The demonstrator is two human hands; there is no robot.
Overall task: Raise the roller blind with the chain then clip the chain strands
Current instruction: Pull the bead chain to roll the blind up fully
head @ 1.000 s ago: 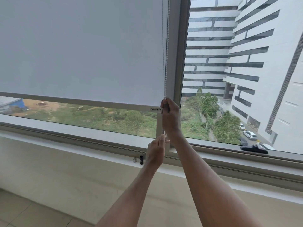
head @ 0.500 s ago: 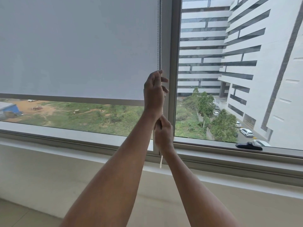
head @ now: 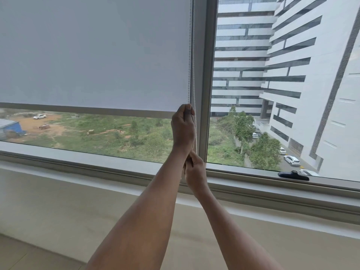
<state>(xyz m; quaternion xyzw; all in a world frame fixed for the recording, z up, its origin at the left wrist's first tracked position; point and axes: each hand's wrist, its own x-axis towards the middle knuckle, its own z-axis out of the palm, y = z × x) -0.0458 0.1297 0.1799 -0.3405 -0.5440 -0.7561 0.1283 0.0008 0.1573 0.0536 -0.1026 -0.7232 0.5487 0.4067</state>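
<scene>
Left hand (head: 183,126): the upper one, fingers curled tight round the bead chain (head: 193,75) at the level of the blind's bottom bar (head: 87,110); the chain runs straight up from these fingers along the window post (head: 204,75)
Right hand (head: 195,169): directly under the left wrist and touching it; fingers clenched, seemingly round the chain where it passes down from the left fist, though the strand inside this grip is hidden
Chain: two beaded strands side by side above the upper fingers; one strand shows between the two fists
Roller blind (head: 93,51): left of the upper fingers, covering most of the pane; a strip of glass below the bar is uncovered
Window handle (head: 293,175): dark, on the frame well right of the lower fingers
</scene>
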